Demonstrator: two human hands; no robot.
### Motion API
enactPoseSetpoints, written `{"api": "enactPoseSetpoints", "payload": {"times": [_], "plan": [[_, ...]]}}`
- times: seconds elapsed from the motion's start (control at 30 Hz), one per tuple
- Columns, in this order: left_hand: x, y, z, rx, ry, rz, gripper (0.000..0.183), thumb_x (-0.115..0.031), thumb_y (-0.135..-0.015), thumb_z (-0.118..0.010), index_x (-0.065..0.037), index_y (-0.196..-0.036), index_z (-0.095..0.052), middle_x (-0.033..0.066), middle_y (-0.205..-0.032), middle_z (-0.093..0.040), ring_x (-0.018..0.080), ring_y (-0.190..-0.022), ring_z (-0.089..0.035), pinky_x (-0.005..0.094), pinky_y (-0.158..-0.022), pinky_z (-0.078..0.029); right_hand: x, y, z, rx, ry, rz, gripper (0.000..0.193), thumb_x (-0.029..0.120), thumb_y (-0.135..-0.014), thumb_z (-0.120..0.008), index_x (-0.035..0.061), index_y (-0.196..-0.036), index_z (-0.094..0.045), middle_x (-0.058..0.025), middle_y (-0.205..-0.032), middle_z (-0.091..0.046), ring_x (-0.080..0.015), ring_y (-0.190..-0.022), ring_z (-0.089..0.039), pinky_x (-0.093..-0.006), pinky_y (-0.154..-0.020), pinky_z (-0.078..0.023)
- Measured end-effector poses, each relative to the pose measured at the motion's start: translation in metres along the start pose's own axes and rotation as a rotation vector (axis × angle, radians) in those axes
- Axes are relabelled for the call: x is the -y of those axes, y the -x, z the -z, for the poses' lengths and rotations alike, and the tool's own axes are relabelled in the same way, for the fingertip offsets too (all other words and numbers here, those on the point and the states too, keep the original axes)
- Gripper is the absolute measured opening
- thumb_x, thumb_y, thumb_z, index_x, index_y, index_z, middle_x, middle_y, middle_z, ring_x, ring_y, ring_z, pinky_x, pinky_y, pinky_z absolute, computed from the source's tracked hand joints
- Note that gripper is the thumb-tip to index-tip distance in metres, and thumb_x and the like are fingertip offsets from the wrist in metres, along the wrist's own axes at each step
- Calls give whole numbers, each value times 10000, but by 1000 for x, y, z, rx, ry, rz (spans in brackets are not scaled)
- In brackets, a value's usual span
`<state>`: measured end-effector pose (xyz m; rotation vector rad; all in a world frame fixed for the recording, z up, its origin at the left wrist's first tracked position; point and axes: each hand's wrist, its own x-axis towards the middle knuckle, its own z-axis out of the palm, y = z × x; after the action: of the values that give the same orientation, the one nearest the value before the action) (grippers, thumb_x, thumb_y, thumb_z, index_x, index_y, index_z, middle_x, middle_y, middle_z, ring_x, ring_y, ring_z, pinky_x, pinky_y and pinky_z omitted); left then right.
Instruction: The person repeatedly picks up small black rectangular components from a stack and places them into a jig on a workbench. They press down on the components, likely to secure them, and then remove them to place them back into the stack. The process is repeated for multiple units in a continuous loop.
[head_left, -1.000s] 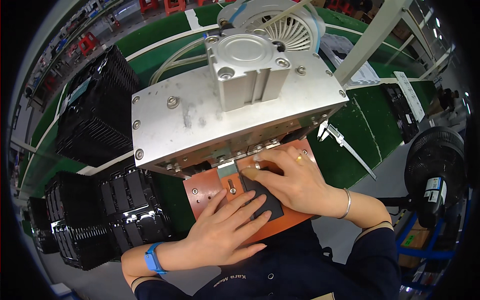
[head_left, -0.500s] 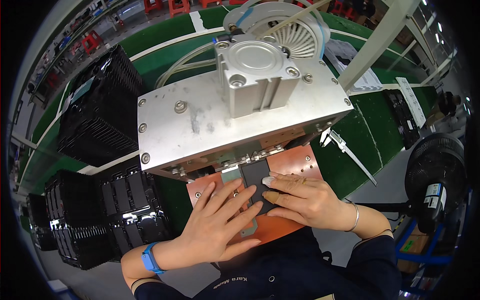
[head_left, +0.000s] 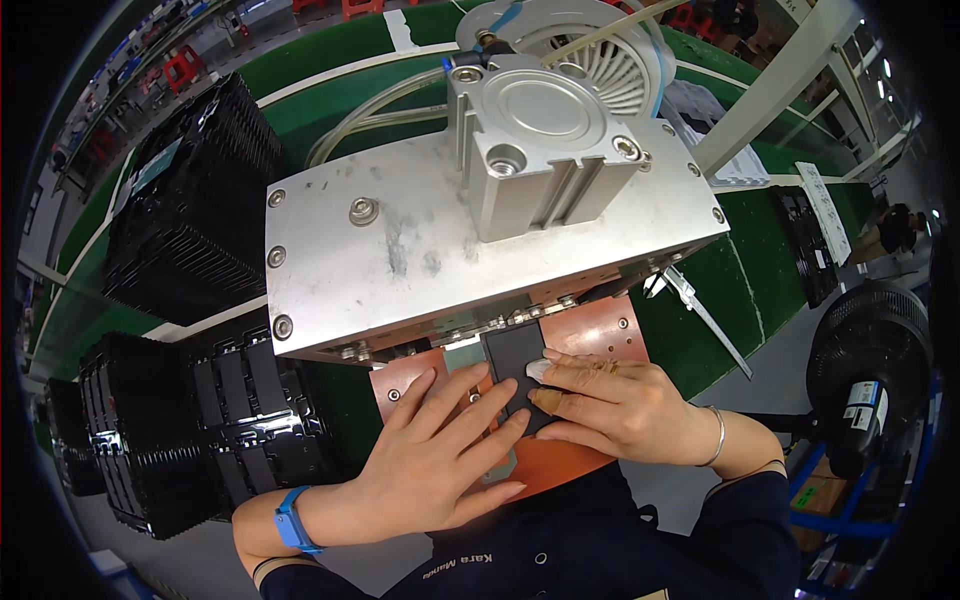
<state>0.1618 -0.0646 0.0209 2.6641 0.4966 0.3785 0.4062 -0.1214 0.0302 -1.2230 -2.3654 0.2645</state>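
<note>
A flat dark-grey rectangular panel lies on the copper-coloured bed of a bench fixture, its far end close to the metal block's front. My left hand rests with fingers spread, the fingertips at the panel's left edge. My right hand is curled at the panel's right side, gripping its edge. White and tan coverings wrap two of its fingertips. The copper-coloured plate shows on both sides of the panel. A greenish-grey strip shows left of it. What lies under my palms is hidden.
A silver press block with a square cylinder on top stands just beyond my hands. Stacks of black trays are at the left. A caliper lies to the right on the green bench; a black fan stands farther right.
The view has shifted slightly, so the press block looks a little larger. Both hands stay at the panel, with only slight finger movement.
</note>
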Motion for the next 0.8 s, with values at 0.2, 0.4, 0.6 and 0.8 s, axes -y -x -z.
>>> {"api": "enactPoseSetpoints", "payload": {"times": [0.2,0.4,0.6,0.8], "plan": [[3,4,-1,-31,-1,-14,531,-437,-787,-710,-122,-1207,-634,121,-1357,-514,370,-1295,-427,569,-1056,-328,24,-2,-5,26,-152,-174,291,129,-838,-696,26,-1101,-628,-176,-1242,-576,-355,-1188,-567,-398,-911,-538],[0,1,5,-89,-14,-40,503,-352,-756,-741,-96,-1178,-647,129,-1323,-542,368,-1263,-460,539,-1035,-361,24,5,5,-106,-1397,-659,468,-9,-928,-542,53,-1360,-372,-65,-1463,-354,-198,-1361,-358,-333,-1102,-330],[3,26,-2,-466,119,154,294,-37,-747,-687,4,-1036,-649,127,-966,-600,217,-782,-603,299,-672,-478,-5,-33,-22,-37,-1014,-580,315,61,-843,-706,36,-1054,-473,-73,-916,-557,-105,-764,-617,-237,-585,-507],[-20,5,-6,-390,834,522,226,-116,-944,-617,45,-1103,-607,70,-906,-664,115,-743,-617,227,-661,-489,35,12,-14,-338,-1110,-422,543,-2,-845,-654,82,-1299,-370,-52,-898,-613,-51,-714,-591,-229,-617,-460]]}}
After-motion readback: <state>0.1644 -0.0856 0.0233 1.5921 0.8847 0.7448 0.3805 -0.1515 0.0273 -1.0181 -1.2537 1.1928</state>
